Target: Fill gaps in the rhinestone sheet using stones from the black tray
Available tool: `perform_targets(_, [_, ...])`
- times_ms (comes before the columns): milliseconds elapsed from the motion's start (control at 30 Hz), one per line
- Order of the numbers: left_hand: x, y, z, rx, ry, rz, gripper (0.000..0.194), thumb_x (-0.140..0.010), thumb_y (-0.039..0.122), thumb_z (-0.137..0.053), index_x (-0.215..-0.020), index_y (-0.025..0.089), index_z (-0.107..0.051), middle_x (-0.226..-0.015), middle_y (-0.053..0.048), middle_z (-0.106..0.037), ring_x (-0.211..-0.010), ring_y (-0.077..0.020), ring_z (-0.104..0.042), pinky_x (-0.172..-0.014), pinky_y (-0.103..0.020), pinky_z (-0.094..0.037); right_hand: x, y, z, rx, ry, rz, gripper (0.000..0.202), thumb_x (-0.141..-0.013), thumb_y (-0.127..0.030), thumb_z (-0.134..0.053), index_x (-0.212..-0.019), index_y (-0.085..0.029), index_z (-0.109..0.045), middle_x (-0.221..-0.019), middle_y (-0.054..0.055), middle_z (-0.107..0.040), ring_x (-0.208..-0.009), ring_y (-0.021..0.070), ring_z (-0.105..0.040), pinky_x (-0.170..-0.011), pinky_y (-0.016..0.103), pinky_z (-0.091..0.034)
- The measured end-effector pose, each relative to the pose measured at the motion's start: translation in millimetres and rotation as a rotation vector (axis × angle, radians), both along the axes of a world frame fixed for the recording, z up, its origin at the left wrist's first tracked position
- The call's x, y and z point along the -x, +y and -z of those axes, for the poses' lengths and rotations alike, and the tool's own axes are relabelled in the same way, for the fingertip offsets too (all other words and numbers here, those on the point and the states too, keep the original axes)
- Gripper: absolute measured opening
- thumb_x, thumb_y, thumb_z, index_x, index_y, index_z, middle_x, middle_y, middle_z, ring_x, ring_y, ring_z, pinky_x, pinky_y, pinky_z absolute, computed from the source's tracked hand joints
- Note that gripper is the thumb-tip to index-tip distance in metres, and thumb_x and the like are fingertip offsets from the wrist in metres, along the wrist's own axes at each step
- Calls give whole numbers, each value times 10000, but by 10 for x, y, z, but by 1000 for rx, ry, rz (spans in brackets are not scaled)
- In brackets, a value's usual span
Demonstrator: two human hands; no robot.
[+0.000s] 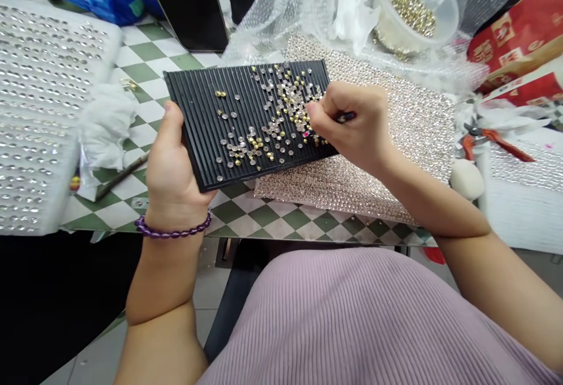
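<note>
My left hand (169, 168) grips the left end of a black ridged tray (197, 115), thumb on its near corner and fingers hidden beneath. The tray is held tilted above the table. Loose clear and gold rhinestones (285, 103) lie scattered over its grooves, thickest toward the right. Over that right end, my right hand (354, 124) is closed around a dark pen-like tool (345, 117); only a short piece of it shows at the fist, and its working end is hidden. A small pink spot (307, 134) shows among the stones below the fingers.
Under the tray lies a sheet covered in rhinestones (396, 109) on a checkered tabletop (264, 216). A plastic tub (446, 15) of gold stones stands behind. Red-handled pliers (505, 141) and a white lump (467, 178) lie right. White stone-studded panels (39, 121) and a thin brush-like stick (123, 175) are left.
</note>
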State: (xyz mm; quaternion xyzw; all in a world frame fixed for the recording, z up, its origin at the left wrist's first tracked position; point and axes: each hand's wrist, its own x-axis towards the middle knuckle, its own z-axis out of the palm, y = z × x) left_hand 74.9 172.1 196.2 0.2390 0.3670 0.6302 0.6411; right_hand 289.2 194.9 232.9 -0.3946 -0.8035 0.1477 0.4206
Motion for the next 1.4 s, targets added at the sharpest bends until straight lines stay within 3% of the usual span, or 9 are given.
perform_targets(167, [7,-1,9,0,-25,13,385,-981,312,-240,-1137,57,-484,-1116,-68,-587,-1328,-216,-356,-1086,-524,-261,-43,-154,-93,-15,110,78,442,-856,-290,-531,-550,-169,-236,-519,-38,-323,-494,20,-391,-472,165,-322])
perform_targets(267, [23,2,24,-22,-63,3,399,-983,306,-242,-1143,14,-462,-1111,-92,-575,-1318,-214,-367,-1092,-501,-244,-107,-343,-118,-3,76,56,428,-854,-258,-527,-535,-171,-254,-505,-33,-379,-495,33,-444,-450,176,-335])
perform_targets(467, [20,-4,28,-58,-95,8,370,-976,323,-278,-1066,40,-500,-1065,-75,-596,-1317,-207,-372,-1109,-453,-261,-227,-546,87,38,-109,-51,357,-788,-107,-550,-514,-157,-327,-495,-36,-462,-464,27,-440,-415,184,-289])
perform_targets(733, [-9,-18,16,-35,-49,-1,368,-971,346,-289,-1065,68,-512,-1060,-56,-616,-1315,-212,-377,-1105,-470,-281,-245,-523,234,57,-181,-95,344,-800,-112,-544,-512,-144,-358,-505,-35,-471,-464,19,-409,-427,171,-288])
perform_targets(933, [27,-4,47,-79,-22,0,365,-978,322,-276,-1085,50,-495,-1078,-60,-621,-1332,-213,-343,-1098,-478,-275,-314,-521,97,-10,-25,3,341,-772,-94,-598,-527,-153,-368,-519,-29,-511,-480,33,-479,-421,180,-313])
perform_targets(1100, [8,-10,15,-37,-12,-17,374,-974,340,-275,-1085,68,-506,-1077,-49,-621,-1328,-217,-353,-1091,-504,-276,-320,-289,-31,-38,68,192,428,-840,-247,-568,-522,-174,-290,-497,-25,-421,-490,50,-462,-442,206,-331])
perform_targets(1400, [-26,-26,-32,15,-16,-1,376,-963,351,-278,-1079,105,-538,-1143,-76,-598,-1340,-218,-344,-1106,-485,-282,-183,-13,-35,26,-22,106,478,-868,-407,-538,-539,-159,-296,-523,-28,-360,-490,27,-356,-478,193,-285])
